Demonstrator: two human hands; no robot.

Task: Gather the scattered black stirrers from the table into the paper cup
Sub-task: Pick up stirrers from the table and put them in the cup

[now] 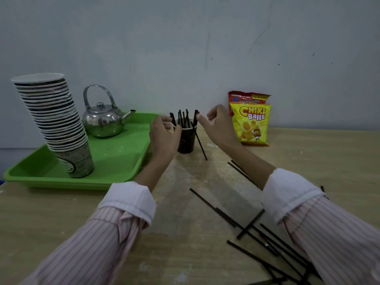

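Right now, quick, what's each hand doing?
Left hand: holding the paper cup.
Right hand: touching a stirrer; grip cannot be told.

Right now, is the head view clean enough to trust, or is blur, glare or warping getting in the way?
Head view: light is dim and even, with soft shadows; the right hand is slightly smeared beside the paper cup; the kettle carries bright reflections; the cup stack near the left edge looks bowed, likely lens distortion; the loose stirrers read clearly against the table.
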